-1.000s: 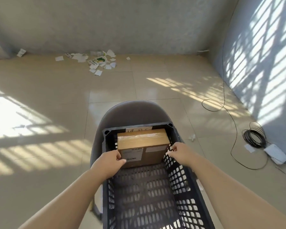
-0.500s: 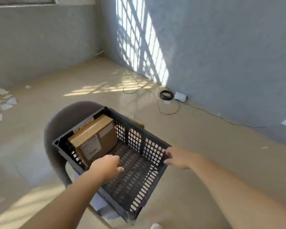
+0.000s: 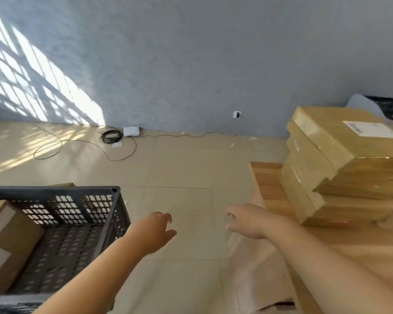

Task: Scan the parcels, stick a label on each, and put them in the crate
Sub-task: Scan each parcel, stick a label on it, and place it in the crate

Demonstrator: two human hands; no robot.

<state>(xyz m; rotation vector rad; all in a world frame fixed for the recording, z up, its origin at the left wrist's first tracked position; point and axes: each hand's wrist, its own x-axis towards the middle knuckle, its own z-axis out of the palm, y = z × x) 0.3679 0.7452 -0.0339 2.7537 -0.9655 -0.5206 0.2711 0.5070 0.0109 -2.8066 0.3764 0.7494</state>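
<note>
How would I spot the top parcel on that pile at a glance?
Find the wooden table on the right; a stack of brown parcels stands on it. The top parcel is the only one showing a white label on its upper face.

black perforated crate [image 3: 55, 193], tan parcels [image 3: 340, 168]

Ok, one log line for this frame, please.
phase: between parcels | left hand grip: open, empty | right hand grip: open, empty | crate: one labelled parcel inside | parcel stack: on wooden table
</note>
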